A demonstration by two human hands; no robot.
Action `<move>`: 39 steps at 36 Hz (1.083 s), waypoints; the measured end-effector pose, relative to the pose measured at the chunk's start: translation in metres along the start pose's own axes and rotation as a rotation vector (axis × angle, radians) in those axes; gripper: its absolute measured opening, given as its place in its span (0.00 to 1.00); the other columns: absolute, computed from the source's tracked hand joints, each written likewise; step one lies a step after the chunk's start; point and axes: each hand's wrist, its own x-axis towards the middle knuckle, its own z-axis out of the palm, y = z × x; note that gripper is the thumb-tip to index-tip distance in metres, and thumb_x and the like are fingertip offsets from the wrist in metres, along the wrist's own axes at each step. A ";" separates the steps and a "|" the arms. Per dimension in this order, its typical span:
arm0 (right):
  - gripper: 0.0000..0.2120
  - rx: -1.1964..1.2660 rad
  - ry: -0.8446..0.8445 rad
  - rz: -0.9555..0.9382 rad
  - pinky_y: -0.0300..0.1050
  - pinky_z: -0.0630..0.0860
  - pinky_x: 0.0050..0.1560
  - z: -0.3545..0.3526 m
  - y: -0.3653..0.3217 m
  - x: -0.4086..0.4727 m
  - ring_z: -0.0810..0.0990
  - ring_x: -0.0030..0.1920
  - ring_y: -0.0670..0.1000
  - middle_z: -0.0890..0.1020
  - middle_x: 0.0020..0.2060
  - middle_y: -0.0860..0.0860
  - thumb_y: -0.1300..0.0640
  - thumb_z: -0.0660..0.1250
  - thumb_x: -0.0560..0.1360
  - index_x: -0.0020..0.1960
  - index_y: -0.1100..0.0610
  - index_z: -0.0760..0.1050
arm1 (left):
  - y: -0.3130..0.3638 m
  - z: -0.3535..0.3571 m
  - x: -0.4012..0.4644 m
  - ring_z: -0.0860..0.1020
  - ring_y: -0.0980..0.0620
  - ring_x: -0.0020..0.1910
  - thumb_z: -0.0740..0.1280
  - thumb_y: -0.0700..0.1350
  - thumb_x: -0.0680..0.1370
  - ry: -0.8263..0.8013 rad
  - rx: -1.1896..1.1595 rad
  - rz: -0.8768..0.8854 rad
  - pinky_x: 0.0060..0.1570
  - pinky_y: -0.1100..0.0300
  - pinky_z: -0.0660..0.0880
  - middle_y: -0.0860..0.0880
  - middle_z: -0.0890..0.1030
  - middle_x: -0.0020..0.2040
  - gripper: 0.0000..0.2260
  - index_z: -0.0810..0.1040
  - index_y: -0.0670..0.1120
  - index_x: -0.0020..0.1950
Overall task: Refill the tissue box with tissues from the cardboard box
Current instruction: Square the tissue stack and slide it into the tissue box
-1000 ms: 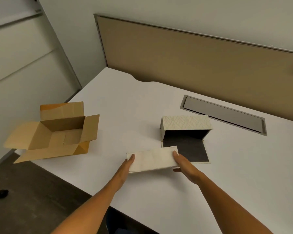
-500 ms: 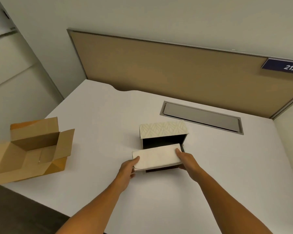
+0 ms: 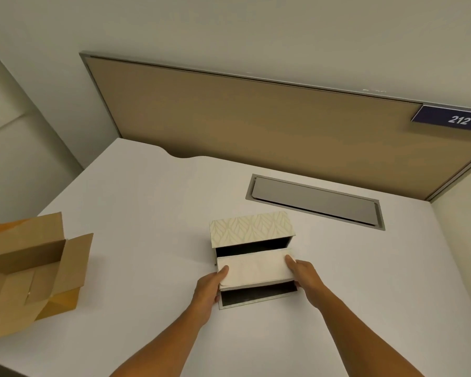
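A leaf-patterned cream tissue box (image 3: pixel 250 227) lies on its side in the middle of the white desk, its dark inside facing me and its flap (image 3: pixel 253 297) folded down flat. A white stack of tissues (image 3: pixel 256 270) is held level at the box's opening, its far edge at the mouth. My left hand (image 3: pixel 207 288) grips the stack's left end, my right hand (image 3: pixel 303 276) its right end. The open cardboard box (image 3: pixel 25 268) sits at the desk's left edge with its flaps spread; the part of its inside that shows holds nothing.
A grey cable hatch (image 3: pixel 314 201) is set into the white desk (image 3: pixel 147 213) behind the tissue box. A tan partition (image 3: pixel 242 118) with a "212" sign (image 3: pixel 457 119) walls off the back. The desk's front edge runs close to my arms.
Both hands have carried the tissue stack forward off the desk, over the flap and up to the tissue box's opening. The view has shifted right, so the cardboard box sits further left.
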 end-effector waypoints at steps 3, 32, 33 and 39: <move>0.26 0.025 0.009 0.010 0.59 0.72 0.70 0.001 -0.003 0.005 0.76 0.63 0.58 0.78 0.63 0.55 0.40 0.62 0.80 0.69 0.58 0.72 | 0.002 0.002 0.006 0.74 0.46 0.45 0.72 0.57 0.74 0.009 -0.005 -0.019 0.44 0.56 0.73 0.43 0.80 0.47 0.16 0.81 0.45 0.50; 0.29 0.190 0.068 0.090 0.50 0.71 0.59 0.006 -0.017 0.024 0.75 0.60 0.57 0.77 0.62 0.57 0.42 0.72 0.75 0.65 0.61 0.73 | 0.015 0.019 0.013 0.75 0.50 0.45 0.67 0.56 0.77 0.158 0.016 0.069 0.49 0.56 0.73 0.48 0.79 0.46 0.13 0.78 0.46 0.51; 0.29 0.196 0.073 0.095 0.51 0.71 0.61 0.006 -0.018 0.025 0.75 0.62 0.58 0.77 0.62 0.56 0.42 0.72 0.75 0.66 0.61 0.72 | 0.016 0.019 0.014 0.75 0.50 0.45 0.66 0.57 0.77 0.166 0.021 0.066 0.49 0.55 0.73 0.48 0.79 0.46 0.14 0.77 0.46 0.51; 0.30 0.218 0.092 0.106 0.54 0.71 0.66 0.008 -0.020 0.023 0.74 0.63 0.58 0.76 0.63 0.55 0.42 0.73 0.74 0.67 0.60 0.71 | 0.020 0.017 0.023 0.73 0.49 0.43 0.65 0.59 0.77 0.190 0.045 0.046 0.47 0.55 0.72 0.46 0.77 0.43 0.17 0.77 0.45 0.44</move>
